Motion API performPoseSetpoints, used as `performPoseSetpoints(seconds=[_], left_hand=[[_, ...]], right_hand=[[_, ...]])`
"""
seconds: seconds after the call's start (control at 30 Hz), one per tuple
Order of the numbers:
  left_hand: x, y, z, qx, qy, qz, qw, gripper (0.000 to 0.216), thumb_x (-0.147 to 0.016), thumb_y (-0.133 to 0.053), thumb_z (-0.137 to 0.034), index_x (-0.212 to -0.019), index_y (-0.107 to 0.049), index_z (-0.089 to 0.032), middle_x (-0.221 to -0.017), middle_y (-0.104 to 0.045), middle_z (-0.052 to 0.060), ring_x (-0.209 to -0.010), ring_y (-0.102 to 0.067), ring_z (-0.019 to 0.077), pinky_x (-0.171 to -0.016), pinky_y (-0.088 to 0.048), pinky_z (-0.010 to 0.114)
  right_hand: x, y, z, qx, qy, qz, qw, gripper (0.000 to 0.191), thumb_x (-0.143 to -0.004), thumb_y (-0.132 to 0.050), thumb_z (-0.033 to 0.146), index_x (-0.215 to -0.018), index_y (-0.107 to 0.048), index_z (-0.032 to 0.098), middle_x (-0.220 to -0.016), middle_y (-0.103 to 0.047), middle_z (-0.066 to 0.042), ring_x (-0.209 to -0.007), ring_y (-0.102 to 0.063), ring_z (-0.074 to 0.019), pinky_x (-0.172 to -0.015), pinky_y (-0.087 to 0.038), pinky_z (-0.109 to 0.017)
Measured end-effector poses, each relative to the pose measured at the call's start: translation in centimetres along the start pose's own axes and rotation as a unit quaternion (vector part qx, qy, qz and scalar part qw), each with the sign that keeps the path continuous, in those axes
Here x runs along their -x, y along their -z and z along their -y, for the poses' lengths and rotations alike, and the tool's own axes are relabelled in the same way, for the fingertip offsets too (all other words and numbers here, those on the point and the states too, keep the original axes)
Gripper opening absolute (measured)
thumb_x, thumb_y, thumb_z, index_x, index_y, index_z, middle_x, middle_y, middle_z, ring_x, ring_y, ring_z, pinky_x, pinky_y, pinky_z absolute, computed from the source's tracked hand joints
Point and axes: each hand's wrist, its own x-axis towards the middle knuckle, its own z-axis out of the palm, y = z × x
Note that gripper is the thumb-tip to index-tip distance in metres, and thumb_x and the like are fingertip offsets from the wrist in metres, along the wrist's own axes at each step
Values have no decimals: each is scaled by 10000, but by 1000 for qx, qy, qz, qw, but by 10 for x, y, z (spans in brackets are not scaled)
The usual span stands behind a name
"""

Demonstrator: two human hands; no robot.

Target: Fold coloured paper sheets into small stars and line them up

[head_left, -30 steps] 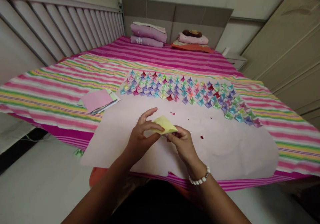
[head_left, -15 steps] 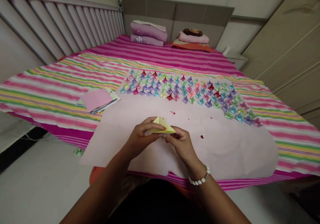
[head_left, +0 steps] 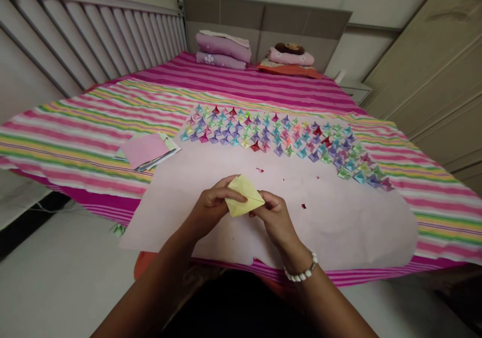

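Note:
Between my hands is a piece of folded yellow paper (head_left: 243,190), diamond-shaped, with a crease line running across it toward its right corner. My left hand (head_left: 214,202) grips its left side, fingers lying over the face and the thumb hidden behind. With its fingertips, my right hand (head_left: 274,215) pinches the right corner. A white beaded bracelet (head_left: 301,275) circles my right wrist. Beneath the hands lies a large pale pink paper sheet (head_left: 339,227), and the yellow paper is held above it.
Rows of small colourful folded paper pieces (head_left: 265,134) cover the sheet's far part. A stack of coloured paper squares (head_left: 146,151) sits at left on the striped bedspread (head_left: 75,142). Red scraps (head_left: 304,206) lie right of my hands. Folded bedding (head_left: 224,51) rests by the headboard (head_left: 241,16).
The yellow paper has gone from a narrow triangle-like shape to a flatter, wider diamond facing me. My left thumb has slipped behind it. Both hands stay in nearly the same place.

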Motion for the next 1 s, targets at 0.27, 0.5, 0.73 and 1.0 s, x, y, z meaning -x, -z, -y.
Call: performPoseSetpoints(seconds=[0.27,0.5,0.73,1.0], left_hand=[[2,2,-10,-44,-9,37,998,161,-814,-631,-205,-932,-737,-232,-1056,-563,71,-943,-569,179,-797,-476,297],[3,-5,-13,-57,21,-31,998,98,-788,-676,-272,-803,-735,-195,-913,-588,51,-896,-584,179,-773,-474,288],[1,-12,-11,-60,46,-96,993,65,-718,-736,-227,-735,-696,-179,-792,-658,13,-757,-603,137,-672,-464,238],[2,-12,-11,-76,74,-112,988,207,-711,-740,-252,-908,-707,-197,-836,-692,13,-733,-608,139,-636,-483,233]], right_hand=[[1,-1,2,-15,6,-4,1000,95,-688,-737,273,-699,-703,184,-573,-604,24,-531,-515,-97,-540,-403,-223],[1,-2,1,-21,4,11,1000,107,-709,-739,286,-727,-714,184,-581,-617,15,-526,-532,-101,-541,-425,-228],[2,-2,2,-38,9,43,998,75,-744,-710,242,-795,-708,188,-624,-634,7,-551,-554,-110,-578,-439,-242],[4,0,6,-75,28,78,994,155,-813,-629,325,-811,-656,172,-665,-599,-7,-637,-548,-134,-633,-435,-266]])
